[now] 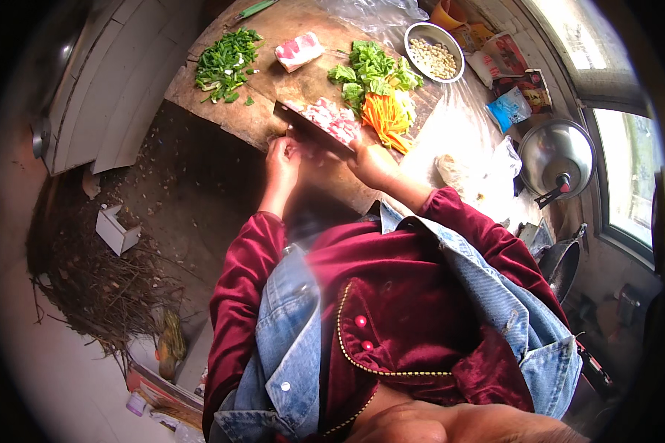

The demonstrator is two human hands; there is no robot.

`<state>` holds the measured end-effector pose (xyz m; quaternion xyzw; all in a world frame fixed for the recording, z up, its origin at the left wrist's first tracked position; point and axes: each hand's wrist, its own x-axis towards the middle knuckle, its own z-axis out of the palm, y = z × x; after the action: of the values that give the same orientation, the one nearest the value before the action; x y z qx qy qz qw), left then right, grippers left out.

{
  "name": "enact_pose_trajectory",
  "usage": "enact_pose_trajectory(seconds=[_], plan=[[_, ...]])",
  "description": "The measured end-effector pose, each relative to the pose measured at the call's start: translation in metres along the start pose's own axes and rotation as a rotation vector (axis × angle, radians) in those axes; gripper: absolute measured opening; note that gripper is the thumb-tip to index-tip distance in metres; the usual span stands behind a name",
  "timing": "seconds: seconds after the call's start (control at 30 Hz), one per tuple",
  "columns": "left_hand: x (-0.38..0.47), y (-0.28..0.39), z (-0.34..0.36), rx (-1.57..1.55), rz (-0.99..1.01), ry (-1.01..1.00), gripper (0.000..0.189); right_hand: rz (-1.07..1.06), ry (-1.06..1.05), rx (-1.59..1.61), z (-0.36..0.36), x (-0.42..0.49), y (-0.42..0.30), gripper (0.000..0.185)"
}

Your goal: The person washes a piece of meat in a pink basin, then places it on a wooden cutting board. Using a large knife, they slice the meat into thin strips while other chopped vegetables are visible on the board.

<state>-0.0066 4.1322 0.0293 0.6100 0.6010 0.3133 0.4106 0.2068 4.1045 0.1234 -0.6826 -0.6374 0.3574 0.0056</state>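
My right hand is closed round the handle end of a cleaver, whose dark blade stands slanted over the wooden board. Chopped raw meat lies along the blade's far side. My left hand is at the board's near edge, close to the blade, fingers curled; whether it holds anything cannot be made out. Beyond lie a block of raw meat, chopped green onions, cut leafy greens and shredded carrot.
A metal bowl of pale beans or nuts stands at the board's right. Further right are food packets, plastic bags and a metal lid with a handle. Brushwood lies on the floor at left.
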Motion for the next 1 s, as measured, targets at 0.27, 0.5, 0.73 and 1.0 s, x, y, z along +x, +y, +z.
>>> enact_pose_trajectory(seconds=[0.27, 0.5, 0.73, 1.0], plan=[[0.007, 0.01, 0.0, 0.22, 0.176, 0.065, 0.044, 0.023, 0.074, 0.059, -0.012, 0.014, -0.011, 0.027], [0.004, 0.008, -0.007, 0.139, -0.004, 0.043, 0.024, 0.012, 0.078, 0.188, -0.019, 0.005, -0.049, 0.026], [0.01, 0.002, -0.001, 0.29, -0.052, 0.047, 0.014, -0.251, 0.245, 0.307, -0.037, 0.003, -0.083, 0.019], [0.011, 0.017, -0.006, 0.274, -0.088, -0.009, 0.016, -0.107, 0.001, -0.076, -0.001, 0.039, -0.062, 0.024]])
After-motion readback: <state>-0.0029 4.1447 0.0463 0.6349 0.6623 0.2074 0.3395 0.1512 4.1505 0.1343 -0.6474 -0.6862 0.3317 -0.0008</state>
